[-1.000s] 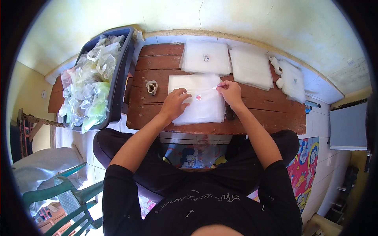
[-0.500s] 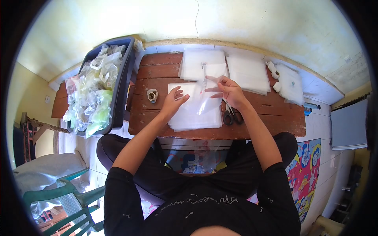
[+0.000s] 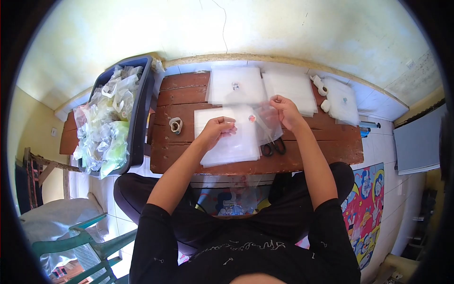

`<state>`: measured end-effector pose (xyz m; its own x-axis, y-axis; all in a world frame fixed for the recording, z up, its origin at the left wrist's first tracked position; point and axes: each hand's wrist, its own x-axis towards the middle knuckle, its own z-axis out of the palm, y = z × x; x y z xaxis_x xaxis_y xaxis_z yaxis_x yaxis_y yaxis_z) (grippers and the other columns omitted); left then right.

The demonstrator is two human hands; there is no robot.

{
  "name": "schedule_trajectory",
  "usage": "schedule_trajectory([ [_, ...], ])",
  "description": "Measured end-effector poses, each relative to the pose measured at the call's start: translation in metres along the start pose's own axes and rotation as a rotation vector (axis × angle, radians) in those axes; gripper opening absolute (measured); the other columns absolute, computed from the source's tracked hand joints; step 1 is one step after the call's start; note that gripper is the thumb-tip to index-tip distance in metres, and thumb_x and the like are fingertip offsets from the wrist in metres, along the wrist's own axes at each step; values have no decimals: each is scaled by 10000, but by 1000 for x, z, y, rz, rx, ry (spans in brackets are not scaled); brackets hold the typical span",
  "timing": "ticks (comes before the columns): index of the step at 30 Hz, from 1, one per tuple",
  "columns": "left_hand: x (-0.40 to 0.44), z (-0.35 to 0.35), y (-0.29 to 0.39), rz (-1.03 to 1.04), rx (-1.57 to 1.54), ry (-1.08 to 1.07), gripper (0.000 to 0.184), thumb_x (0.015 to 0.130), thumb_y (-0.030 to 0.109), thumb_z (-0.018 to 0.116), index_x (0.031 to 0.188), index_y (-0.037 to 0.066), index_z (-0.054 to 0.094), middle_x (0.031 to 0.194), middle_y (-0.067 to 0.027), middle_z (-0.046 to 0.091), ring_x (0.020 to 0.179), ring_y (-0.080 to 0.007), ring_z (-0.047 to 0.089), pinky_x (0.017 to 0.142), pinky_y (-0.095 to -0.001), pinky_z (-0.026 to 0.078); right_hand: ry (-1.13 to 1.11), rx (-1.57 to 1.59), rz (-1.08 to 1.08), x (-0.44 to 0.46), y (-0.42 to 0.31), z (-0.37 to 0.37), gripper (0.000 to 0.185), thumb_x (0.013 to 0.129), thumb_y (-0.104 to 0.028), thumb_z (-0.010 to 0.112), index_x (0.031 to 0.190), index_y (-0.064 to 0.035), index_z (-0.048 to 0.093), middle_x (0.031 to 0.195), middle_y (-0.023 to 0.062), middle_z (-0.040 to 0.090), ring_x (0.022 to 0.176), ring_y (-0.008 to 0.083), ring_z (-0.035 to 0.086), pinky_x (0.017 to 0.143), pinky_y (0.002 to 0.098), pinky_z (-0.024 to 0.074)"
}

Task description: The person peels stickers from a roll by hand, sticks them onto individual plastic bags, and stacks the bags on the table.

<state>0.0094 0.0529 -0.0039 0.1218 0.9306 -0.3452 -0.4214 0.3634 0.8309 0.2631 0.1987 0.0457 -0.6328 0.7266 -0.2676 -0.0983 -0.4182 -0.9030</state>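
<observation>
Tub (image 3: 143, 104): dark blue, rectangular, plastic; heaped with crumpled clear, white and green plastic bags (image 3: 113, 118).
Roll (image 3: 176, 125): cream-and-brown, hollow-cored, tape-like; rests on the brown wooden plank worktop (image 3: 182, 99).
Left hand (image 3: 216, 134): grip loosely curled, fingers parted, nothing visibly pinched; contact below cannot be confirmed.
Near stack (image 3: 222, 156): translucent white, rectangular plastic sheets under the left hand; risk, judged: skewing, caused by a knuckle dragging the loose top layer. Appearance: flat, edges slightly uneven.
Sticker (image 3: 252, 118): small, round, red-and-white; appears to sit on the film.
Film (image 3: 267, 118): one clear, thin plastic sheet, between the near stack and the right hand, over the scissors. Risk, judged: snagging or creasing, caused by the metal blades beneath. Appearance: limp, glossy, nearly invisible.
Scissors (image 3: 274, 143): black-handled; on the worktop just beside the near stack.
Right hand (image 3: 287, 115): grip raised, thumb and forefinger apparently pinching the film's edge.
White rolls (image 3: 320, 86): small, cylindrical; behind, farther right.
</observation>
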Motion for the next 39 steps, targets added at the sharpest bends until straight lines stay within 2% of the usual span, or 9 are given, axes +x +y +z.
schedule_trajectory([
  [3, 8, -4, 1, -11, 235, 228, 177, 877, 94, 681, 1028, 9, 648, 886, -108, 717, 791, -149, 673, 684, -252, 490, 323, -200, 36, 9, 22, -8, 115, 940, -92, 575, 1012, -3, 569, 959, 144, 697, 715, 250, 704, 597, 308, 590],
  [13, 66, -31, 55, 321, 352, 449, 246, 865, 76, 663, 1103, 18, 652, 829, -76, 714, 639, -111, 653, 516, -233, 448, 369, -345, -203, 67, -6, 4, 172, 895, -89, 631, 1010, 36, 608, 818, 144, 702, 597, 207, 682, 527, 285, 568],
  [18, 101, -57, 80, 381, 408, 481, 293, 829, 52, 683, 1118, 12, 655, 819, -72, 709, 652, -111, 647, 543, -242, 471, 408, -406, -226, 110, -16, 6, 176, 900, -101, 631, 1030, 15, 605, 850, 133, 701, 626, 181, 672, 535, 278, 540],
  [24, 133, -88, 71, 448, 905, 721, 422, 717, 25, 744, 1132, 54, 680, 774, -63, 687, 711, -167, 656, 684, -303, 520, 482, -586, -198, 154, 14, -4, 216, 821, -28, 673, 1023, 21, 615, 847, 125, 704, 606, 164, 669, 507, 279, 546],
  [30, 127, -78, 73, 491, 905, 693, 679, 681, -54, 714, 1325, 118, 581, 992, -86, 720, 657, -155, 600, 701, -310, 519, 519, -630, -273, 156, 25, -3, 349, 781, 46, 650, 1126, 15, 611, 999, 126, 705, 609, 144, 655, 534, 280, 552],
  [32, 124, -80, 74, 636, 879, 571, 863, 669, -105, 695, 1455, 152, 452, 1090, -62, 710, 597, -85, 493, 636, -237, 473, 471, -567, -374, 157, 27, -3, 364, 783, 65, 629, 1143, 10, 613, 1058, 117, 695, 610, 134, 646, 556, 269, 548],
  [33, 122, -79, 75, 632, 878, 571, 863, 669, -105, 695, 1455, 152, 452, 1090, -62, 710, 597, -85, 493, 636, -237, 473, 422, -503, -476, 154, 25, 0, 382, 786, 85, 607, 1160, 5, 614, 1117, 108, 686, 612, 123, 637, 577, 258, 544],
  [35, 119, -76, 77, 652, 826, 525, 912, 672, -112, 663, 1492, 179, 389, 1361, -97, 589, 570, -120, 489, 621, -261, 482, 430, -512, -465, 145, 20, 4, 395, 786, 97, 595, 1169, 2, 616, 1159, 100, 674, 614, 114, 631, 595, 246, 537],
  [39, 124, -80, 75, 616, 757, 549, 948, 674, -114, 655, 1516, 191, 342, 1428, -88, 531, 568, -114, 475, 605, -258, 470, 414, -517, -383, 144, 26, -3, 414, 786, 107, 588, 1184, -3, 620, 1256, 85, 639, 618, 99, 621, 613, 226, 521],
])
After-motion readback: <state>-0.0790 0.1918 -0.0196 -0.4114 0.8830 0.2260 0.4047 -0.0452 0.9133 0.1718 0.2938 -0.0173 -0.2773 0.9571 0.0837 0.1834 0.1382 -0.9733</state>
